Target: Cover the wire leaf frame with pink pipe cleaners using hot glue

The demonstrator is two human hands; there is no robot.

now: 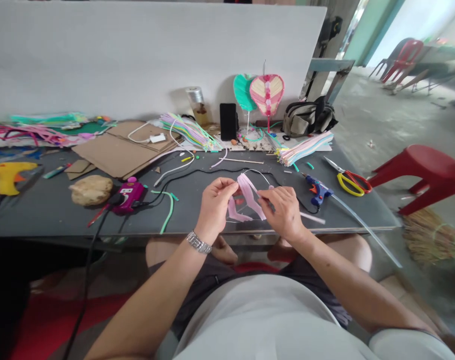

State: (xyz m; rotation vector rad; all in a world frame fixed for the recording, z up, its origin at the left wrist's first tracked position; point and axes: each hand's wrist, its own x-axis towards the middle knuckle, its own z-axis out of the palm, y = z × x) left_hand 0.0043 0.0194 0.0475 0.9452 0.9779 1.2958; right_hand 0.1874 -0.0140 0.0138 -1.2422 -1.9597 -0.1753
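My left hand (215, 206) and my right hand (285, 212) hold a pale pink folded strip shape (249, 196) above the dark grey table (182, 225). Both sets of fingers pinch its upper part, and its lower legs hang toward the table. A thin white wire loop (258, 176) arches just behind it. To the right of my right hand lies a blue hot glue gun (317, 190), with a black cord running behind my hands. A silver wristwatch (199, 242) sits on my left wrist.
Yellow-handled scissors (353, 182) and a long glue stick (366, 230) lie at the right. A magenta glue gun (131, 195), cardboard sheets (118, 152) and coloured strip bundles (189, 131) fill the table's left and back. A red chair (411, 175) stands beyond the right edge.
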